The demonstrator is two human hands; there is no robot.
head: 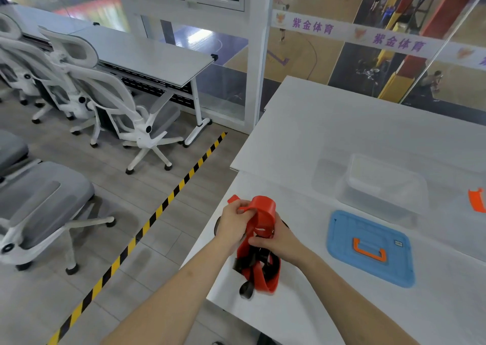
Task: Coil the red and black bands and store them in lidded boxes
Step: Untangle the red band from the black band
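Low in the frame, I see the left hand [232, 222] pinching the red band [263, 213] end while the right hand [276, 240] grips its loop, apparently keeping the coil tight; black band [252, 261] dangles beneath, clear box [381, 186] and blue lid [368, 247] waiting right.

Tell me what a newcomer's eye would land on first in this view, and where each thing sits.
First, the red band, held up in both hands over the near left edge of the white table: the left hand pinches its top loop, the right hand grips lower down, and black band tangles with it below. Next, the blue lid with an orange handle lies flat to the right, with the clear box just behind it.
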